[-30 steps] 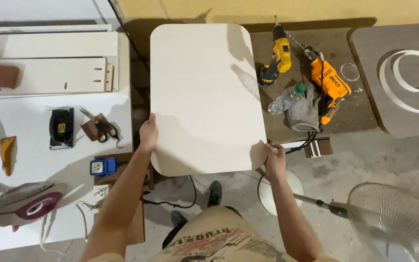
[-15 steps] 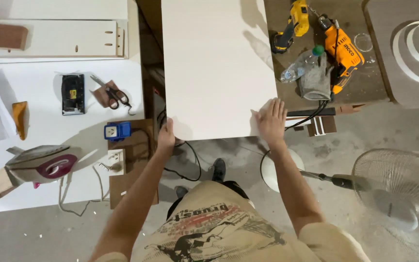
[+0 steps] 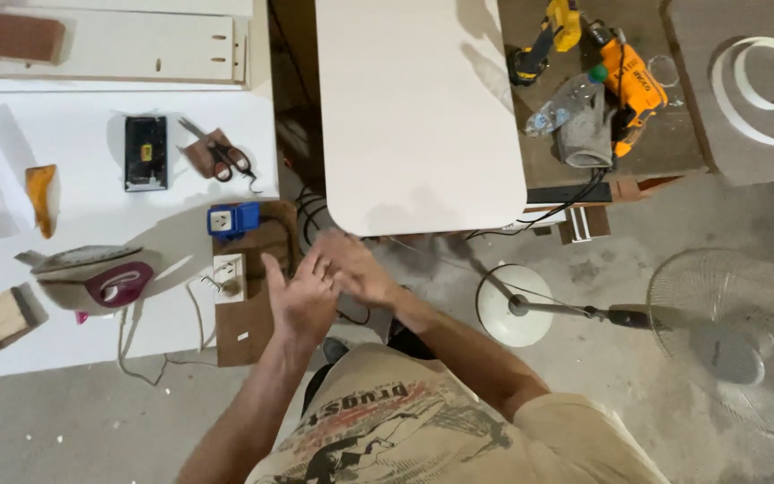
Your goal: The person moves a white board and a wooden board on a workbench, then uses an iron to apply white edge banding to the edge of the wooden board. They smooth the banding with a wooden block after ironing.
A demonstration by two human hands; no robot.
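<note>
Both hands, left [image 3: 302,300] and right [image 3: 356,269], meet open and empty below the white board [image 3: 418,116], fingers blurred.

One label, one bottle

I see a black device [image 3: 146,152] with a yellow label at ten o'clock; a clear plastic bottle [image 3: 564,100] at one.

Your right hand [image 3: 356,269] is motion-blurred and overlaps your left hand [image 3: 302,300], so finger contact can't be told. White board [image 3: 418,108] runs off the top edge. Fan [image 3: 736,345] is cut by the right edge. Your shirt hides the floor below.
</note>
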